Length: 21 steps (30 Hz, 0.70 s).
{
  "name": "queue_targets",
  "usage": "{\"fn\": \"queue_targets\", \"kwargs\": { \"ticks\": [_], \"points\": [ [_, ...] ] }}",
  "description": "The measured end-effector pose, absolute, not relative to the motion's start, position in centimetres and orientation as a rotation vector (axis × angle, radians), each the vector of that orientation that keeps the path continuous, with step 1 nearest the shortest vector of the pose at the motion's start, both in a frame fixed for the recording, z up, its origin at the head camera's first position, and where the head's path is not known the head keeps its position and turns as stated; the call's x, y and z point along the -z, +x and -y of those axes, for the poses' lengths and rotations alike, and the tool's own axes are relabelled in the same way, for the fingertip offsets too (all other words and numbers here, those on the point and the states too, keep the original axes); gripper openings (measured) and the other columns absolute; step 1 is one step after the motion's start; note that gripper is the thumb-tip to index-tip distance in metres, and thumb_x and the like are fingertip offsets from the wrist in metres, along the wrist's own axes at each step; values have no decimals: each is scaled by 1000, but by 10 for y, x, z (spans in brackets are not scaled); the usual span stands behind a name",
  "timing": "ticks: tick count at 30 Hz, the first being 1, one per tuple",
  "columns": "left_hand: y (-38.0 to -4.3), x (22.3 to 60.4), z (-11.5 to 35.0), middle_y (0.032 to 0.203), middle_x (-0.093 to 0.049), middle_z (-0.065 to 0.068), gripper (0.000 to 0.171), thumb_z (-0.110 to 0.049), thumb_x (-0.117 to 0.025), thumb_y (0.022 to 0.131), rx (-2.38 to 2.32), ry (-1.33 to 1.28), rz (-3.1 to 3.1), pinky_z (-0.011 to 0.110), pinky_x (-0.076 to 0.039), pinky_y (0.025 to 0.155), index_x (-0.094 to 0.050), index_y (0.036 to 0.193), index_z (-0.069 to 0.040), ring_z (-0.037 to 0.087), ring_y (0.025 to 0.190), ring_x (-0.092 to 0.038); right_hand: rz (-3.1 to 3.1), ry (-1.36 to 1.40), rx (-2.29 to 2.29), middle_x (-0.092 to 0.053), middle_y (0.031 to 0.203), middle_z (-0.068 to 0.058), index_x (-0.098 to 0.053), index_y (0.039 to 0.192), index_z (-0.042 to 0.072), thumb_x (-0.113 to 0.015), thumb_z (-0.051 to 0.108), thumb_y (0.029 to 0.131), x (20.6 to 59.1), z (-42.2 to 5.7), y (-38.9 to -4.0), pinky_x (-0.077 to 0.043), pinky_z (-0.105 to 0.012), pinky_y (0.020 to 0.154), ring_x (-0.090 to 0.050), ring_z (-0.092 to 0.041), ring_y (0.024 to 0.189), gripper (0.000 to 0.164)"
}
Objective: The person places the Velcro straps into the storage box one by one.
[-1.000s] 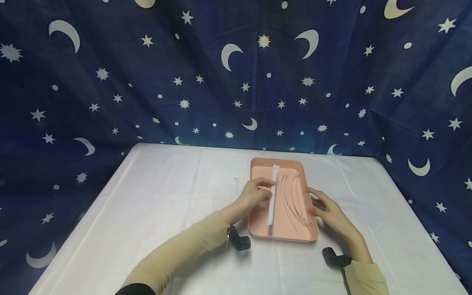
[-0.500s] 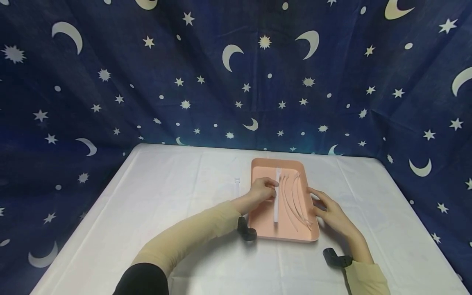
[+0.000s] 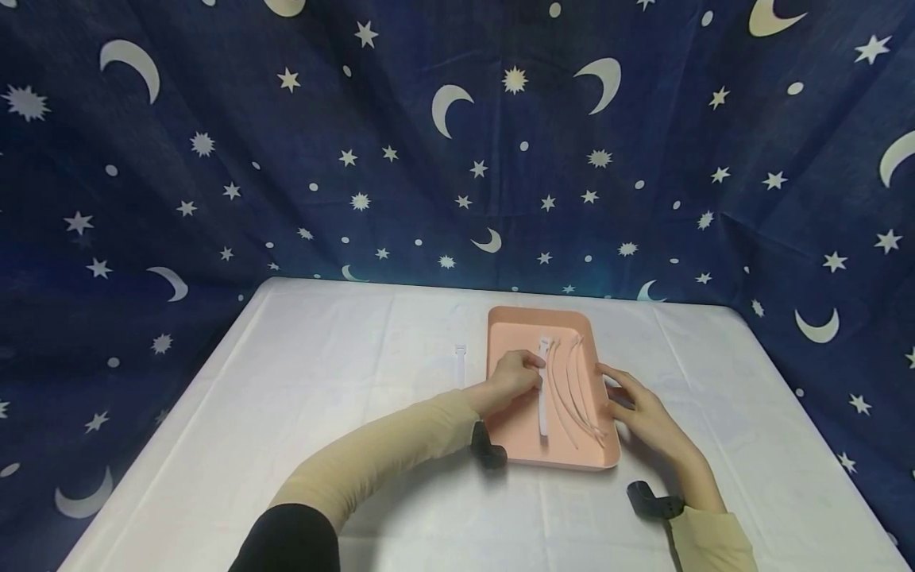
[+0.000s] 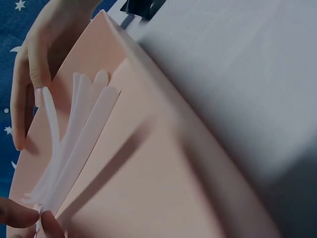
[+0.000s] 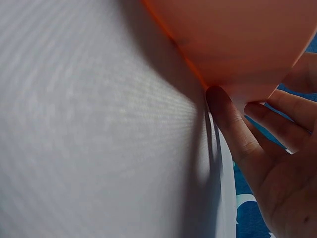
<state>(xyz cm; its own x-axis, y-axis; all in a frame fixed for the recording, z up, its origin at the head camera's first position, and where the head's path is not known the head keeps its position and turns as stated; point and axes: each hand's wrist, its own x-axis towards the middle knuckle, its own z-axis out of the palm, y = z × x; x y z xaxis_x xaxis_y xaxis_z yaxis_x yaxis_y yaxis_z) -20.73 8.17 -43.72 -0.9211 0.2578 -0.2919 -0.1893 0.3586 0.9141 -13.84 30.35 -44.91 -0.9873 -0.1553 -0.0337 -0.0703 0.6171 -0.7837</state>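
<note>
My left hand [image 3: 516, 375] reaches into a pink tray [image 3: 515, 437] and pinches a white cable tie [image 3: 542, 413] between thumb and fingers. The tie lies lengthwise, its slotted head toward the far end, and it casts a shadow on the tray floor. Several thinner-looking, curved cable ties [image 4: 52, 121] lie on the tray floor just to its right. Against the tray's right outer wall rest the fingertips of my right hand [image 3: 643, 413], fingers spread. In the right wrist view its thumb [image 5: 227, 111] touches the wall near the bottom edge.
Another white cable tie [image 3: 461, 365] lies on the white table [image 3: 286, 397], left of the tray and partly behind my left forearm. A dark blue curtain [image 3: 400, 159] with moons and stars hangs behind the table. Each wrist bears a black camera.
My left hand has carried the cable tie rightward and a little lower inside the tray, close to the other ties. The right hand stays at the tray's side.
</note>
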Motion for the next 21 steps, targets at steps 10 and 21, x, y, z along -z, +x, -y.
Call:
{"fn": "queue_targets", "kwargs": {
  "ticks": [10,21],
  "points": [
    [-205,435,-80,74,-51,0,33,6,-59,79,-1591,55,-2220,19,-47,57,-64,111,-2,11,64,-51,-2738,-214,1321,-29,153,-25,-31,150,8,-57,17,94,446,-303,-139,-37,-65,104,-41,-53,130,62],
    [-206,434,-76,81,-55,1,37,7,-58,76,-1585,85,-2195,20,-52,62,-63,113,-1,10,66,-53,-2744,-208,1325,-30,153,-24,-32,149,7,-56,14,94,452,-305,-139,-35,-66,104,-40,-53,131,61]
  ]
}}
